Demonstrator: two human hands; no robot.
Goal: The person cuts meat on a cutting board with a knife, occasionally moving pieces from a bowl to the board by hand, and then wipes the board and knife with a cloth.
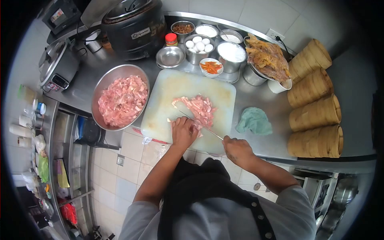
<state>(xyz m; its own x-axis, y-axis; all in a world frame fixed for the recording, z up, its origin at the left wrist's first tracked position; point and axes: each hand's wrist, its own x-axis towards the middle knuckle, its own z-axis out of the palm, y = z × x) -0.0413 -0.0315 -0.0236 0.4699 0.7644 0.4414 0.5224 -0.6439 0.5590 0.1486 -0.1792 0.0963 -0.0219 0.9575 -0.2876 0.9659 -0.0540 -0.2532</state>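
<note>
My right hand (237, 151) is wrapped round the handle of a knife (214, 133), whose thin blade slants up and left across the white cutting board (160, 92). Bent over raw meat at the near side of the blade, my left hand (185, 130) presses on a piece, its fingertips close to the metal. Cut pink meat (200, 108) lies in a pile beyond the knife. To the left of the board, a large metal bowl (94, 100) holds many cut pieces of raw meat (122, 100).
Behind the board are a bowl of eggs (199, 45), a small bowl of orange strips (211, 67) and a black pot (134, 32). At right are a green cloth (254, 121), bamboo steamers (314, 113) and a heaped brownish food (266, 58).
</note>
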